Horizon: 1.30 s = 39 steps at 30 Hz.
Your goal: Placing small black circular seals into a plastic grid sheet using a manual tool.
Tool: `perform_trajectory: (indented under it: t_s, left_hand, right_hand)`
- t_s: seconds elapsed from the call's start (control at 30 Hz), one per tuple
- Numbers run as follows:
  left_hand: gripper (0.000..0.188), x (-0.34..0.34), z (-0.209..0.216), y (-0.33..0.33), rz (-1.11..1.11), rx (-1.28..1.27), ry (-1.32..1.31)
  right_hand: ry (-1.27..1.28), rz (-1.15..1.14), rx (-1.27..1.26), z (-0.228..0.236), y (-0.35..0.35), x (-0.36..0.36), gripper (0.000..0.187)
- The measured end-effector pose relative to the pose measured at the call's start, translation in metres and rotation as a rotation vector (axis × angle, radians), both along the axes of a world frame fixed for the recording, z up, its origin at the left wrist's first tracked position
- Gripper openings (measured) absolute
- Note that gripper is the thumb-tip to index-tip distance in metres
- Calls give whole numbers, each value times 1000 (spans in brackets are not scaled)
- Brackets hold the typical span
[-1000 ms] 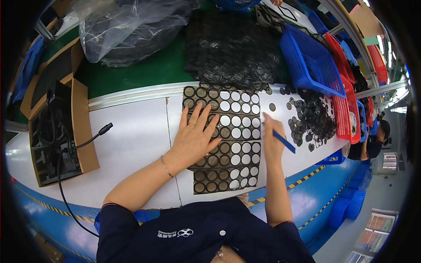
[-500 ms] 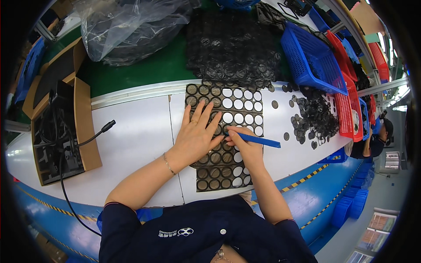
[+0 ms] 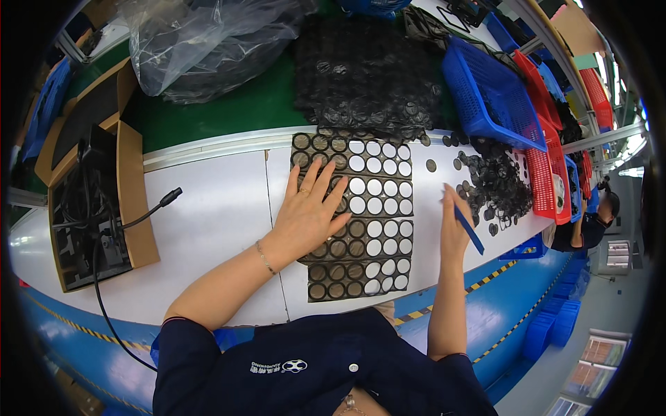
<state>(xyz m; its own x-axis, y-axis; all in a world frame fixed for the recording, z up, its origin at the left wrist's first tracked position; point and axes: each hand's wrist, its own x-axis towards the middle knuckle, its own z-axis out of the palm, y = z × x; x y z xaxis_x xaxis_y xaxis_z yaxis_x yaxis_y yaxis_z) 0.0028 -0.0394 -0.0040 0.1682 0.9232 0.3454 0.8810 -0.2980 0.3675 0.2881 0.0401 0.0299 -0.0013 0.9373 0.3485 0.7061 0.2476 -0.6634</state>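
Dark sheets (image 3: 359, 258) carrying rows of black-rimmed circles lie on the white table. Circles on their right side are white, those on the left brownish. My left hand (image 3: 305, 215) rests flat on the left part, fingers spread, covering some circles. To the right of the sheets, my right hand (image 3: 454, 225) is over the table with its fingers pinched around a slim blue tool (image 3: 471, 232) that looks like tweezers. Whether a small piece sits at its fingertips cannot be made out. A heap of black discs and rings (image 3: 496, 182) lies just beyond that hand.
At the left stands an open cardboard box (image 3: 142, 208) with black cables. Black plastic-wrapped sheets (image 3: 368, 76) and a clear bag (image 3: 208, 48) lie behind. Blue (image 3: 496, 93) and red baskets (image 3: 543, 177) line the right side. A person (image 3: 590, 225) is farther right.
My right hand has moved from the middle of the sheets to the right, toward the loose discs, still holding the blue tool. My left hand has stayed in place.
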Motion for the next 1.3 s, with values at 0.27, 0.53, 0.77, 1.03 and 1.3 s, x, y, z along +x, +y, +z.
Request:
perform_trajectory:
  t_s: [0.27,0.53,0.77,1.03,1.3]
  left_hand:
    - [67,1,13,-17,-58,-121,81]
    - [71,4,17,-49,-35,-126,59]
    - [65,6,13,-60,-45,-87,74]
    - [68,2,11,-60,-67,-86,60]
    - [70,7,8,-61,-122,-96,63]
  right_hand:
    - [485,294,-704,-10,-79,-83,26]
    - [437,293,-695,-7,-79,-85,26]
    - [463,277,-711,-7,-79,-86,23]
    - [-331,469,307,-8,-86,-96,22]
    - [413,103,-458,6,-58,-27,24]
